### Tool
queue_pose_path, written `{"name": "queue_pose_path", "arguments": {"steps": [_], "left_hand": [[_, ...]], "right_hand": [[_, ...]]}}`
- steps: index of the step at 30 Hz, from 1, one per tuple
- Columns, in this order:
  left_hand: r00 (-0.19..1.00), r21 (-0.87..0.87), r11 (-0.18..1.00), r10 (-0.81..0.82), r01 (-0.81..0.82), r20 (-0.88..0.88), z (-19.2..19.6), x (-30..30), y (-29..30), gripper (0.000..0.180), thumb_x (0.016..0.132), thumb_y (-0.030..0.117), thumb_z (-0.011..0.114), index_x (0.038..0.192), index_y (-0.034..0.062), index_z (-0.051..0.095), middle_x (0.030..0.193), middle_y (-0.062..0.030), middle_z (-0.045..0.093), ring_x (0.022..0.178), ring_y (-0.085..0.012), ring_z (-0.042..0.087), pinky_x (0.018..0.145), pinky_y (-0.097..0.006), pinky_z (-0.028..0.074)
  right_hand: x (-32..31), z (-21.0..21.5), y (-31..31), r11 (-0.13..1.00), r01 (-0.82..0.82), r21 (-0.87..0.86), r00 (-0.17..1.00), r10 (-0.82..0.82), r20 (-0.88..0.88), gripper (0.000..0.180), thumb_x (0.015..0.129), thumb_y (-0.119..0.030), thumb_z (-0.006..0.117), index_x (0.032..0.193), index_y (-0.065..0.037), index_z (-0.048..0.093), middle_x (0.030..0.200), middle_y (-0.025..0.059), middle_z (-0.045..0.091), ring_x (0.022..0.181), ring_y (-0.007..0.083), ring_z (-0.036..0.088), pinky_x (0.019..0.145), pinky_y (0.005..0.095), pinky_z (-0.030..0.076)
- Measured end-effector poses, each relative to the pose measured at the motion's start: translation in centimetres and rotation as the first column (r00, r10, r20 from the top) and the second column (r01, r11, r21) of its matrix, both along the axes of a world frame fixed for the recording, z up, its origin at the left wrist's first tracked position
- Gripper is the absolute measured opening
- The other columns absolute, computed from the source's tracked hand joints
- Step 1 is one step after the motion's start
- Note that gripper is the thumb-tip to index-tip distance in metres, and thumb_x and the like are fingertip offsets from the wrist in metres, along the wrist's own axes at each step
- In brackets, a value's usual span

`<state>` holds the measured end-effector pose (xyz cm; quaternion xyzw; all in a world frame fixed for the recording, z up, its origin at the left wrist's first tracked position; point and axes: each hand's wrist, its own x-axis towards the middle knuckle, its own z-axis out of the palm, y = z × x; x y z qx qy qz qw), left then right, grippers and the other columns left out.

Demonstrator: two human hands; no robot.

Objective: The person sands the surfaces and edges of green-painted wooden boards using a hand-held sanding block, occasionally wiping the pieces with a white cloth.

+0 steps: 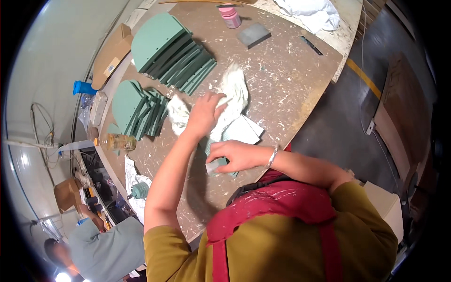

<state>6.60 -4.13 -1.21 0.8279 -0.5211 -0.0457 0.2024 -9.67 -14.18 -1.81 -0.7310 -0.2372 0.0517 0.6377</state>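
Right hand (232, 157) near centre: fingers closed on a small grey-green block (217, 165), pressed to the paint-spattered desk (282, 80). At 12 o'clock from it, left hand (205, 114) lies on a white rag (235, 94), fingers loosely curled, over a pale panel (242, 131). Farther, at 10–11 o'clock: two fanned stacks of green panels (171, 49). Far edge, 12 o'clock: pink bottle (230, 16), grey sanding block (253, 34).

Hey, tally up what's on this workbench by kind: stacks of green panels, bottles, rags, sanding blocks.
Stacks of green panels: 2, a far one and a near one
Bottles: 2, pink and amber
White rags: 2, under the left hand and at the far edge
Grey sanding blocks: 1
Total: 7
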Motion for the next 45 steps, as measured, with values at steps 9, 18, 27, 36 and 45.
{"name": "queue_pose_path", "arguments": {"steps": [9,18,27,36,45], "left_hand": [[0.922,0.068,0.932,-0.339,0.356,-0.186,4.7,-1.6,-4.2,0.027,0.093,0.029,0.066,0.112,0.0098,0.069,0.107,-0.0123,0.065,0.104,-0.0321,0.062,0.094,-0.046,0.044],[0.975,0.128,0.991,0.058,-0.031,-0.213,-1.9,3.4,-3.7,0.032,0.101,0.030,0.052,0.105,0.0015,0.066,0.105,-0.0237,0.066,0.096,-0.0462,0.061,0.085,-0.051,0.049],[0.782,0.189,0.807,0.589,-0.559,-0.203,-1.9,2.6,15.5,0.048,0.098,0.033,0.059,0.131,-0.0015,0.058,0.111,-0.0290,0.067,0.107,-0.0452,0.064,0.093,-0.047,0.048],[0.928,-0.051,0.936,0.351,-0.348,0.126,3.9,-7.9,6.4,0.052,0.092,0.022,0.065,0.139,0.0044,0.052,0.144,-0.0192,0.050,0.135,-0.0389,0.046,0.112,-0.051,0.035],[0.933,0.154,0.920,0.352,-0.359,0.072,-0.6,-11.3,2.5,0.067,0.099,0.034,0.055,0.153,0.0018,0.033,0.163,-0.0180,0.025,0.149,-0.0380,0.026,0.118,-0.057,0.021]], "right_hand": [[-1.0,-0.8,0.5,0.994,0.107,-0.031,0.993,-0.108,-0.036,0.032,0.083,-0.021,0.075,0.108,-0.003,0.068,0.106,0.0124,0.061,0.102,0.0344,0.063,0.089,0.0427,0.050],[-0.9,0.1,1.4,0.990,0.107,-0.093,0.993,-0.112,-0.048,0.034,0.084,-0.022,0.073,0.113,-0.003,0.067,0.108,0.0130,0.060,0.105,0.0350,0.061,0.091,0.0436,0.049],[-0.5,0.2,1.1,0.994,0.106,0.012,0.993,-0.105,-0.053,0.034,0.088,-0.019,0.073,0.117,-0.003,0.066,0.105,0.0115,0.061,0.099,0.0291,0.062,0.087,0.0356,0.050],[-3.3,2.5,-10.0,0.677,0.695,-0.240,0.671,-0.732,-0.121,0.035,0.088,-0.010,0.071,0.121,-0.002,0.063,0.108,0.0104,0.059,0.100,0.0219,0.061,0.086,0.0322,0.048],[-0.5,1.3,-6.9,0.651,0.665,-0.366,0.733,-0.662,0.157,0.030,0.085,-0.009,0.070,0.113,-0.002,0.063,0.103,0.0169,0.055,0.094,0.0369,0.059,0.082,0.0418,0.049]]}}
